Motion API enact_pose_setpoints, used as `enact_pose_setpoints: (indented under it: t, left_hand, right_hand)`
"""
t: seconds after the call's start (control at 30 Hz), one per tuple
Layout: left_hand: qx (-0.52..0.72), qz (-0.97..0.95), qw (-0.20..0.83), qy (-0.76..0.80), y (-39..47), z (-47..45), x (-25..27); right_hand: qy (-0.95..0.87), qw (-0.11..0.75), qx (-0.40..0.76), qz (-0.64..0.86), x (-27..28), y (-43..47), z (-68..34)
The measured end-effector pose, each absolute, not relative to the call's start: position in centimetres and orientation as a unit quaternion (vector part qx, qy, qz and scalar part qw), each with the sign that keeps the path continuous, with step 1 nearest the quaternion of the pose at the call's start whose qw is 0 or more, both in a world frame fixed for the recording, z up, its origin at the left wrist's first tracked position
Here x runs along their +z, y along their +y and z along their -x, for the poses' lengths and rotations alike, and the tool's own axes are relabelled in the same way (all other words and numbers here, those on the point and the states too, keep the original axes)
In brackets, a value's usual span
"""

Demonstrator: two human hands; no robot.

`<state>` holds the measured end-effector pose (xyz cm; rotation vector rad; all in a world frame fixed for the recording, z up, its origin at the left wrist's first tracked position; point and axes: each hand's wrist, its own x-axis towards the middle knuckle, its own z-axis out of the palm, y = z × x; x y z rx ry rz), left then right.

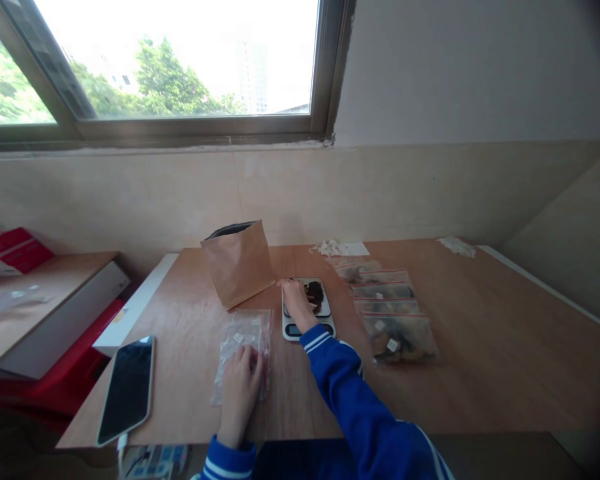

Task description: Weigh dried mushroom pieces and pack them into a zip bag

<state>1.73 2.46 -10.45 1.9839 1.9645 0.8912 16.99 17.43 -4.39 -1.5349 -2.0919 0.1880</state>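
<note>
Well, two bare hands are at work over one wooden table (485, 347), both in blue sleeves with white stripes. The right hand (294, 300) reaches onto the single kitchen scale (326, 311), its fingers bent downward at the left part of the weighing pan; the fingertips are hidden, so I cannot tell how wide they are or whether they grip anything. Just beside it, dark dried pieces (314, 293) lie on the pan, partly covered by the hand, too bunched to count. The left hand (241, 377) lies over the clear bags (240, 331) with loosely curled fingers, thumb close to the index; whether they pinch the plastic I cannot tell, nor how many bags are layered.

One brown paper bag (240, 263) stands open behind them, left of the scale. To the right, filled zip bags (403, 337) overlap in a row showing four red strips. Two white heaps sit near the wall: one (329, 248) beside a white sheet (353, 249), another (457, 247) farther right. One phone (126, 390), cable plugged in, lies near the table's left edge. A narrow strip of wood separates the clear bags from the scale; the widest stretch runs right of the filled bags.
</note>
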Motion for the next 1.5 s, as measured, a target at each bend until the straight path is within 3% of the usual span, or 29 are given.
enact_pose_setpoints:
  t: [0.07,0.2,0.37,0.5,0.7,0.8,0.9,1.1,1.33,1.5]
  left_hand:
    - [0.31,-0.669,0.113,0.666,2.4,-1.7,-10.4]
    - [0.343,-0.638,0.156,0.672,2.7,-1.8,-10.4]
    - [0.437,-0.515,0.313,0.667,4.1,-1.7,-7.9]
    - [0.522,-0.472,0.235,0.67,6.4,-2.0,-2.4]
    - [0.6,-0.446,-0.015,0.664,11.5,-2.9,5.0]
    - [0.589,-0.454,-0.063,0.665,14.3,-2.7,7.3]
    - [0.576,-0.469,-0.083,0.664,17.1,-1.8,8.5]
    - [0.469,-0.523,-0.014,0.711,19.6,-0.4,8.1]
    - [0.446,-0.511,-0.08,0.73,15.1,-0.9,7.9]
    - [0.464,-0.546,-0.051,0.695,11.7,-0.7,7.8]
  right_hand:
    - [-0.753,0.338,0.114,0.554,-3.6,17.4,-17.7]
    - [-0.607,0.577,0.321,0.443,-1.7,15.2,-19.8]
    - [-0.429,0.648,0.489,0.395,-2.8,9.1,-23.2]
    - [-0.27,0.705,0.511,0.411,-6.9,5.2,-26.2]
    - [-0.218,0.699,0.523,0.436,-11.2,2.5,-29.8]
    - [-0.203,0.696,0.538,0.429,-11.7,2.0,-30.3]
    - [-0.184,0.694,0.558,0.415,-11.7,1.9,-30.3]
    - [-0.171,0.692,0.563,0.419,-11.3,2.0,-30.0]
    - [-0.175,0.689,0.564,0.421,-11.3,2.0,-30.0]
    - [-0.181,0.689,0.565,0.417,-11.1,1.9,-30.0]
